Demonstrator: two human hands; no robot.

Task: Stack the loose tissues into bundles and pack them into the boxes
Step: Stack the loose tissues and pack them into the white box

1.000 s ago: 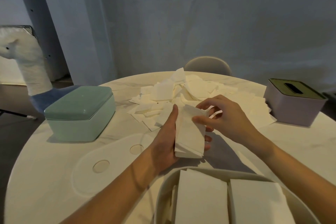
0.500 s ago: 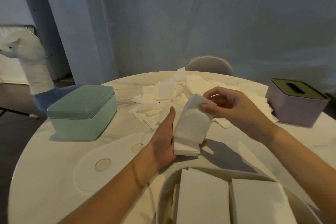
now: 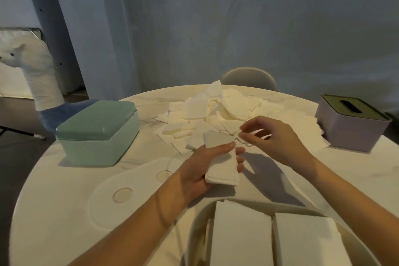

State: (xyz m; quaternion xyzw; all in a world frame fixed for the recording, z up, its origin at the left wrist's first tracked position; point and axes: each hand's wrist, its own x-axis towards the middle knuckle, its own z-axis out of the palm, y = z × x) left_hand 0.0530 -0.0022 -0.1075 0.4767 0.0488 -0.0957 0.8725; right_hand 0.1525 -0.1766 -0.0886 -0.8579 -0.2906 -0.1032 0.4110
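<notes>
Bundle in gripping left hand, right hand loose-fingered above pile's near edge.

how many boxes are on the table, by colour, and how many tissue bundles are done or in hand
Green box: 1
Purple box: 1
White box, open, nearest the camera: 1
Bundles lying in the white box: 2
Bundle held in the left hand: 1
Total: 3 boxes, 3 bundles
</notes>
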